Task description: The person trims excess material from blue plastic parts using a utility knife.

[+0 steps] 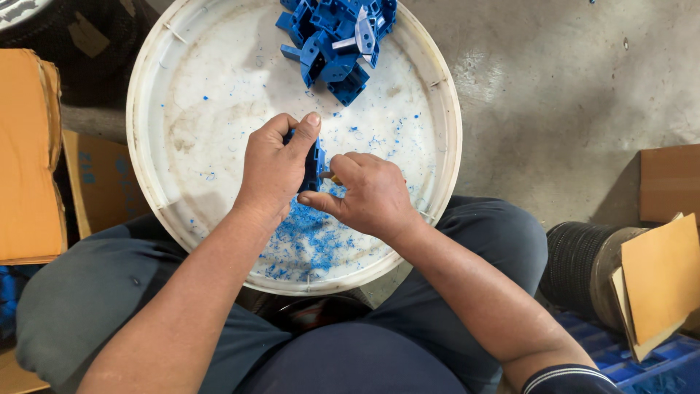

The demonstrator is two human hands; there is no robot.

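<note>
My left hand [277, 166] grips a small blue plastic part [314, 165] over a round white basin [143, 138]. My right hand [368, 193] is pressed against the same part from the right, with a small tool barely showing between its fingers at the part's edge. Blue plastic shavings [310, 237] lie scattered on the basin's floor below both hands. A heap of similar blue plastic parts [337, 40] sits at the basin's far edge.
The basin rests between my knees, on a concrete floor [554, 95]. Cardboard pieces [29, 153] stand at the left. A cardboard box [667, 182], a black ribbed cylinder [583, 266] and a cardboard sheet [660, 281] stand at the right, above a blue crate [656, 361].
</note>
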